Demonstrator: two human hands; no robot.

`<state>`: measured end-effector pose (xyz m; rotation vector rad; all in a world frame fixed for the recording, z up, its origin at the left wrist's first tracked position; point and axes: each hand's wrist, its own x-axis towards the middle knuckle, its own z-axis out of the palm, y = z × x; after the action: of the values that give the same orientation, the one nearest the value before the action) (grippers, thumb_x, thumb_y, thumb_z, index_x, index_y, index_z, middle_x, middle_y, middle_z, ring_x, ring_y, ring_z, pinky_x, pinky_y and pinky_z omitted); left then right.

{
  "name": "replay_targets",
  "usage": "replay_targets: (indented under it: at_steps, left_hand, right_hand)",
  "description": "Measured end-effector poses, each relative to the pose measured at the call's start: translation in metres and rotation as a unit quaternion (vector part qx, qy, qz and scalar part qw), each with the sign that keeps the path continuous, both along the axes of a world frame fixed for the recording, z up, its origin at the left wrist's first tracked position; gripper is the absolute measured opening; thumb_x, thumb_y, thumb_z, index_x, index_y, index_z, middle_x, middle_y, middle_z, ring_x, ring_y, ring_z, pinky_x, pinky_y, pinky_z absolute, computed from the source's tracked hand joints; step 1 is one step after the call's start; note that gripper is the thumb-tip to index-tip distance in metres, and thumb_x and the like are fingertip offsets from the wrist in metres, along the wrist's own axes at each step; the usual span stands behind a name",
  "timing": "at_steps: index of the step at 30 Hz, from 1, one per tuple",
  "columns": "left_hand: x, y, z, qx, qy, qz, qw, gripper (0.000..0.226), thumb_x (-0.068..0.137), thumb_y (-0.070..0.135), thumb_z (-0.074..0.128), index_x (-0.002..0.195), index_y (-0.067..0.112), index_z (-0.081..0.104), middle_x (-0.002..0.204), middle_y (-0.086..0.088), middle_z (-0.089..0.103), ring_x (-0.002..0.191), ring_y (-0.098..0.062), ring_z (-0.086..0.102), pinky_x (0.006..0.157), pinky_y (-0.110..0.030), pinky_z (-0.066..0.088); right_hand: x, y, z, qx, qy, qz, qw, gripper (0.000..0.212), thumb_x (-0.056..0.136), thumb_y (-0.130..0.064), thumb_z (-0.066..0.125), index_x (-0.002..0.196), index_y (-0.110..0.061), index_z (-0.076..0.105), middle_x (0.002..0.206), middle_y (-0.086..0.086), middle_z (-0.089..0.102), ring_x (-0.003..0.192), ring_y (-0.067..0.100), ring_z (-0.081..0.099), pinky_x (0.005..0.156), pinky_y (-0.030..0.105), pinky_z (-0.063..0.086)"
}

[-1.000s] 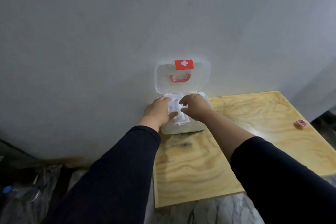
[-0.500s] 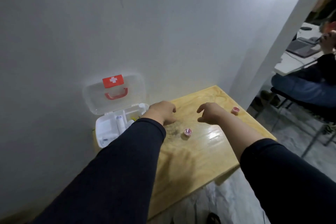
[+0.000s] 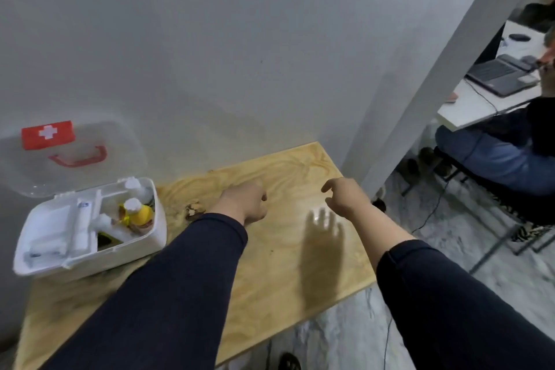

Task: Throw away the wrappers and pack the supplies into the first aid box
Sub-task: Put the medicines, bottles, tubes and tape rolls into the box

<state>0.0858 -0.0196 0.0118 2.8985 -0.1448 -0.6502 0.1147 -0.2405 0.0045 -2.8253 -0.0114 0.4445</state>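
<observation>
Head view, the only one I have. My left hand (image 3: 243, 204) hangs over the wooden table (image 3: 270, 264), fingers curled in loosely, back of the hand toward the camera; I can't see anything in it, though the palm side is hidden. My right hand (image 3: 345, 195) is further right, near the table's far right corner, fingers loosely spread and slightly bent, holding nothing. Its shadow falls on the tabletop just below it. Both hands are well apart from the box. Dark sleeves (image 3: 168, 285) cover both forearms, the right one pushed up a bit.

The first aid box (image 3: 39, 258) sits at the table's left side, against the wall (image 3: 240, 54). Its clear lid (image 3: 75, 165) stands open and leans back on the wall, with a red cross label (image 3: 47, 134) and a red handle (image 3: 78, 157) on it. Inside the white base: a yellow bottle (image 3: 140, 213) with a white cap in the right compartment, a white bottle (image 3: 135, 186) behind it, white flat packs on the left side, too blurred to name. Small brownish scrap (image 3: 193, 210) lies on the table between the box and my left hand; can't tell what it is.

Right edge of the frame: another person (image 3: 495, 156) seated at a white desk (image 3: 468, 105) with a laptop (image 3: 501, 72) on it.
</observation>
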Motion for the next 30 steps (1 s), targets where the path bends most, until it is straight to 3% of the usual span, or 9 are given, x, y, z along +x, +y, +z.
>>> replay_targets:
  at_steps: [5,10,16,21,25,30]
  left_hand:
    - [0.003,-0.011,-0.023,-0.024,0.029,0.044,0.998,0.043,0.092,0.032,0.054,0.134,0.021,0.055,0.134,-0.001,0.059,0.117,-0.023,0.059,0.096,-0.039,0.052]
    - [-0.005,-0.003,-0.024,-0.018,0.024,0.078,0.996,0.04,0.094,0.034,0.054,0.132,0.022,0.056,0.127,-0.001,0.063,0.11,-0.023,0.062,0.088,-0.035,0.053]
    - [-0.027,0.023,-0.012,-0.005,0.021,0.135,0.991,0.042,0.094,0.03,0.05,0.136,0.022,0.053,0.14,-0.001,0.055,0.123,-0.025,0.056,0.097,-0.037,0.049]
    - [-0.055,0.051,-0.005,-0.038,0.013,0.206,0.978,0.039,0.091,0.027,0.054,0.13,0.023,0.059,0.134,-0.001,0.059,0.117,-0.026,0.058,0.096,-0.037,0.05]
    - [-0.084,0.065,-0.015,-0.043,0.025,0.227,0.973,0.032,0.088,0.022,0.055,0.119,0.02,0.063,0.123,-0.005,0.063,0.108,-0.028,0.061,0.089,-0.035,0.051]
    - [-0.109,0.07,-0.024,-0.035,0.042,0.238,0.97,0.026,0.091,0.023,0.054,0.113,0.012,0.063,0.11,-0.01,0.064,0.099,-0.031,0.062,0.081,-0.038,0.052]
  right_hand:
    - [0.019,-0.013,-0.034,0.002,-0.01,-0.009,1.0,0.037,0.09,-0.004,0.047,0.122,-0.015,0.059,0.127,0.012,0.05,0.12,0.034,0.045,0.097,0.04,0.047]
    - [0.016,0.004,-0.047,0.009,-0.004,0.022,1.0,0.035,0.09,-0.002,0.042,0.116,-0.008,0.064,0.12,0.014,0.053,0.116,0.034,0.048,0.091,0.04,0.049]
    - [0.002,0.076,-0.039,0.056,0.005,0.16,0.986,0.038,0.086,0.002,0.047,0.115,-0.013,0.065,0.12,0.009,0.057,0.107,0.03,0.058,0.084,0.031,0.049]
    - [-0.02,0.138,-0.023,0.077,-0.014,0.283,0.956,0.034,0.086,-0.002,0.049,0.112,-0.015,0.068,0.118,0.008,0.06,0.108,0.026,0.059,0.087,0.029,0.048]
    - [-0.044,0.167,-0.026,0.04,0.016,0.361,0.932,0.035,0.083,-0.008,0.061,0.118,-0.013,0.065,0.119,0.009,0.062,0.109,0.026,0.06,0.087,0.03,0.049]
    - [-0.063,0.175,-0.042,-0.033,-0.005,0.379,0.925,0.035,0.088,-0.001,0.053,0.118,-0.015,0.064,0.117,0.009,0.062,0.105,0.029,0.062,0.081,0.033,0.051]
